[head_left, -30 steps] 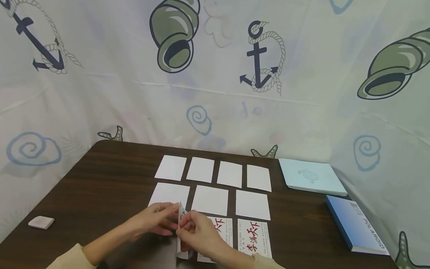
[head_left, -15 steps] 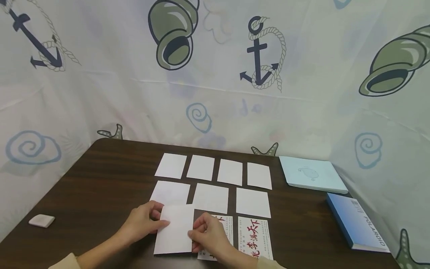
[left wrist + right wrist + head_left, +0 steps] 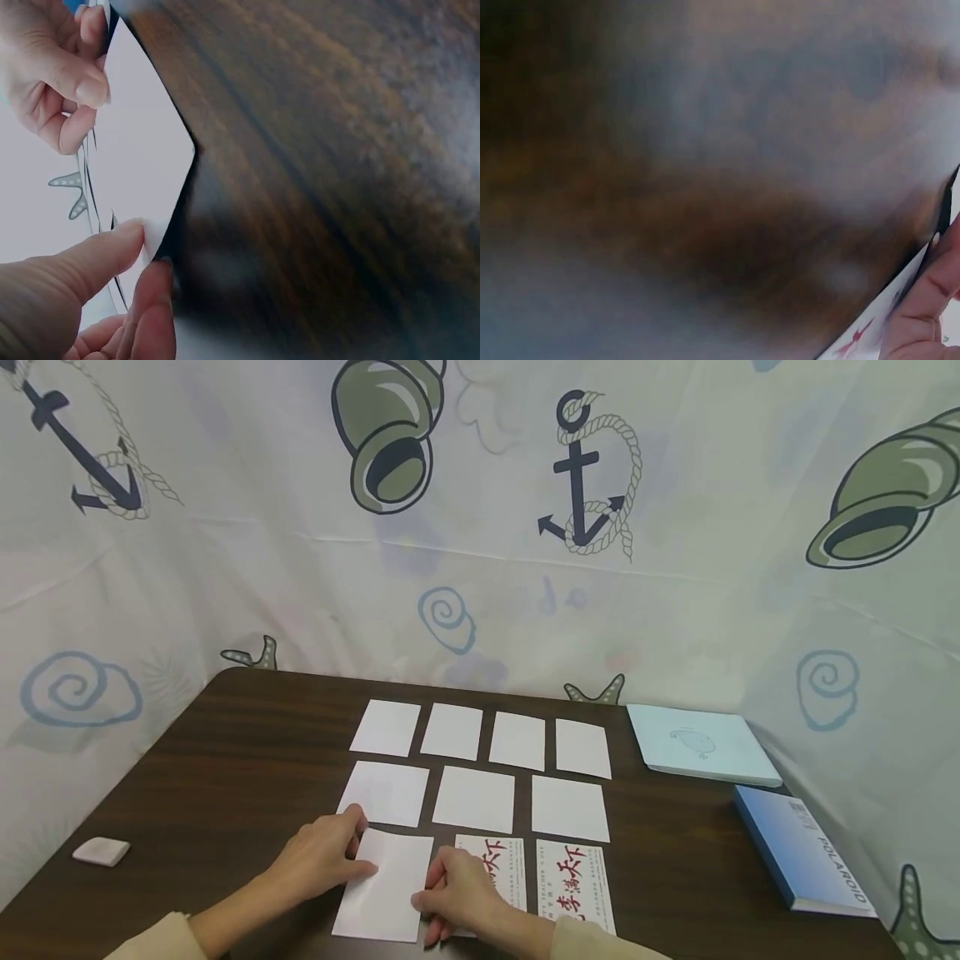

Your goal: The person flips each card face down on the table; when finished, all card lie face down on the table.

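A white card, blank face up, lies low over the table's near part between my two hands. My left hand pinches its left edge, thumb on top and fingers beneath, as the left wrist view shows at the card's corner. On the opposite edge, my right hand grips the card between thumb and curled fingers. Just right of it lie two cards with red brush lettering, one partly covered by my right hand and the other beside it. The right wrist view is mostly blurred table.
Blank white cards lie beyond in two rows: three in the nearer row, several in the farther row. A pale blue notebook and a blue POLAROID book lie right. A small white block sits left on the dark wooden table.
The card was on edge between my hands a second ago. It has turned blank face up and moved slightly nearer and lower, both hands keeping hold of its sides.
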Motion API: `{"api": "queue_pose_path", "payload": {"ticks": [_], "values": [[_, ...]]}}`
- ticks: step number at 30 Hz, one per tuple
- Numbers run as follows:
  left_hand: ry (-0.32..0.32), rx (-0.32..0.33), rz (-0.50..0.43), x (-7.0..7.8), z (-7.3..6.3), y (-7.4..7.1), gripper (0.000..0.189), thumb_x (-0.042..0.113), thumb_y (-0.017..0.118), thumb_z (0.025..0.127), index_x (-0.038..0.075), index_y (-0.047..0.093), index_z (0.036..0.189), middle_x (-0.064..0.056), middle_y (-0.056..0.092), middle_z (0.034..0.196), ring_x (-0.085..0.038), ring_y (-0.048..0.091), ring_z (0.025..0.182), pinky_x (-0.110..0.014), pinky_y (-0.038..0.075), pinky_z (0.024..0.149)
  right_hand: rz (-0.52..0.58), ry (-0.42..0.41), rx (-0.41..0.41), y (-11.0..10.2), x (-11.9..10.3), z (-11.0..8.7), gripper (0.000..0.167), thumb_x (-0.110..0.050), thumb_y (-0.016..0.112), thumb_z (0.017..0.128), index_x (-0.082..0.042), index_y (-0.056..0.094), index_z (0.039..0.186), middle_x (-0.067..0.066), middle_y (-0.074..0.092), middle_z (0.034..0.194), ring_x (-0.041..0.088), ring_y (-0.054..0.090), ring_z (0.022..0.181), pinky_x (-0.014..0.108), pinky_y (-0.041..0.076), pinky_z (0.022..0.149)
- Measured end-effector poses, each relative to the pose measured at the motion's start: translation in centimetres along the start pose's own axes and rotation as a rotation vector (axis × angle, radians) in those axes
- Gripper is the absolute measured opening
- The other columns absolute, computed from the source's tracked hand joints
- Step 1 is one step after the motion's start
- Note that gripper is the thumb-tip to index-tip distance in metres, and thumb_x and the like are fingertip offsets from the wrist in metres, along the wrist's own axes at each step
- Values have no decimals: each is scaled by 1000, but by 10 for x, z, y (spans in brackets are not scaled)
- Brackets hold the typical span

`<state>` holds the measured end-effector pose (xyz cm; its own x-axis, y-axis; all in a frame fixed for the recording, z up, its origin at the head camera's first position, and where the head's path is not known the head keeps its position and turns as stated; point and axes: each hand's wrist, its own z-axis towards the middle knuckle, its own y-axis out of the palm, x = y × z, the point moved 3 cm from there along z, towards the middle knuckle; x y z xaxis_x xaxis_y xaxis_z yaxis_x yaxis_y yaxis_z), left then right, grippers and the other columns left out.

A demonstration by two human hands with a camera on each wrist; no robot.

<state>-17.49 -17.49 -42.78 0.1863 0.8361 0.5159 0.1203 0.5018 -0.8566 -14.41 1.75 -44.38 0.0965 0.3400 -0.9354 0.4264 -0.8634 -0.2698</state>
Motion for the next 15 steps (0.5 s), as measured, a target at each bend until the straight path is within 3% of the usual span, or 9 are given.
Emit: {"api": "queue_pose_path", "payload": {"ticks": [4, 8, 13, 15], "values": [[3, -7, 23, 1, 1, 1, 43, 21, 87, 62, 11, 55, 89, 5, 50, 64, -11, 43, 53, -26, 35, 47, -57, -7, -14, -3, -1, 0, 21, 2, 69, 77, -6, 50, 74, 8, 61, 49, 10, 55, 34, 19, 40, 32], [0, -26, 31, 1, 2, 2, 45, 23, 87, 62, 9, 55, 91, 5, 50, 64, -11, 44, 52, -26, 35, 47, -25, -24, -6, -14, -4, -3, 18, -4, 69, 82, -4, 51, 79, 6, 59, 51, 10, 54, 35, 22, 43, 34], [5, -53, 31, 0, 4, 0, 51, 24, 87, 62, 5, 55, 96, 3, 52, 64, -12, 46, 51, -27, 37, 46, 3, -40, 104, -58, -3, -7, 20, -9, 67, 84, 2, 55, 96, 9, 61, 66, 8, 55, 44, 20, 46, 41], [0, -64, 25, 0, 4, -3, 51, 24, 87, 62, 4, 55, 97, 3, 53, 63, -12, 46, 50, -28, 37, 46, -41, -35, 167, -79, 4, -10, 23, -9, 67, 84, 4, 55, 99, 8, 60, 68, 8, 55, 47, 20, 47, 43]]}}
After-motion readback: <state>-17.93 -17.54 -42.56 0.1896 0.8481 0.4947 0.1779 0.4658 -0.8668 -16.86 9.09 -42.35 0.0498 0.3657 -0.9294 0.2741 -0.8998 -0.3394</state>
